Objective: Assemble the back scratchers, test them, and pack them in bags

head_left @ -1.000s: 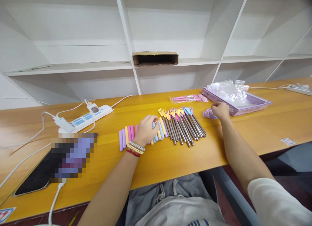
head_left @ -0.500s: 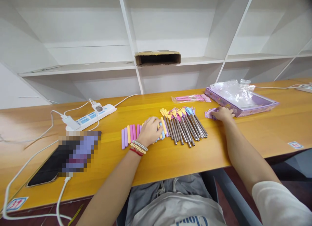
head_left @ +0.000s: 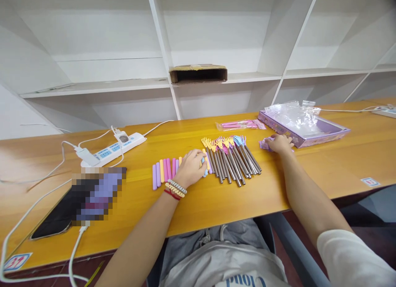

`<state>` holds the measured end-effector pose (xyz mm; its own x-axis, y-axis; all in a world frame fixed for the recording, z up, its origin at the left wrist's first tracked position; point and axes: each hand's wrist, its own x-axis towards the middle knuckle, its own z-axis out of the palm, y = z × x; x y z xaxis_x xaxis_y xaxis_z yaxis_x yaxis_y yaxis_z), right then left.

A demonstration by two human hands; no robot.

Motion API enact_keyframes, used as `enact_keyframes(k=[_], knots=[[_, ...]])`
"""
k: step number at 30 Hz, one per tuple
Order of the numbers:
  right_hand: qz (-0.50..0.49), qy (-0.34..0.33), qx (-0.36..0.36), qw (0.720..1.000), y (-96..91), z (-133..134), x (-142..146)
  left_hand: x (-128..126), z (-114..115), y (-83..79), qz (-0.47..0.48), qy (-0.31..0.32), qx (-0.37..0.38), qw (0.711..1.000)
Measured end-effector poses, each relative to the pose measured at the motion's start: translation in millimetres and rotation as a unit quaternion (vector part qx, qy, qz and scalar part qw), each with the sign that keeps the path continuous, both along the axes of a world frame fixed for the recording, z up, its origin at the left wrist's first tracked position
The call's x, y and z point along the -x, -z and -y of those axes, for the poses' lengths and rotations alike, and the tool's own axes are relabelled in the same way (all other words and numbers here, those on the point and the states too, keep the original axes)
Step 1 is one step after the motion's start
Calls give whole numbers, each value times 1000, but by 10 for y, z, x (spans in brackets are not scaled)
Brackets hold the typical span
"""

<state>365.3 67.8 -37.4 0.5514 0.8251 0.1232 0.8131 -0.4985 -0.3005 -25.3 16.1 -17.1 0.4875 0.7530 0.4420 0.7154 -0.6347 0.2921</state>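
My left hand (head_left: 190, 168) rests on a row of pastel tubes (head_left: 163, 172) lying side by side on the orange table (head_left: 216, 200); its fingers curl over a light blue tube (head_left: 204, 170) at the row's right end. Just right of them lies a bunch of steel rods with small coloured hand-shaped tips (head_left: 232, 155). My right hand (head_left: 280, 143) lies flat on a small purple packet (head_left: 265, 144) beside a purple box (head_left: 309, 130) holding clear plastic bags.
A pink packet (head_left: 239, 124) lies behind the rods. A white power strip (head_left: 113, 150) with cables sits at the left, and a phone (head_left: 71, 206) on a cable near the front left. White shelves with a cardboard box (head_left: 198, 74) stand behind.
My left hand has shifted slightly right along the tubes and closed its fingers on the blue one. My right hand has lowered onto the purple packet.
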Motion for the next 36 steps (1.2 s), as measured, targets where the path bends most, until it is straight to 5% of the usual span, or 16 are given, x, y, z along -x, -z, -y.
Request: enact_keyframes(k=[9, 18, 28, 36], knots=[[1, -27, 71, 997, -64, -9, 82, -8, 14, -6, 14, 6, 14, 1000], [3, -27, 2, 1000, -50, -2, 119, -12, 11, 2, 29, 16, 24, 999], [3, -134, -70, 989, 24, -44, 142, -31, 31, -11, 66, 30, -1, 997], [31, -72, -47, 996, 30, -44, 125, -33, 37, -7, 41, 24, -2, 999]])
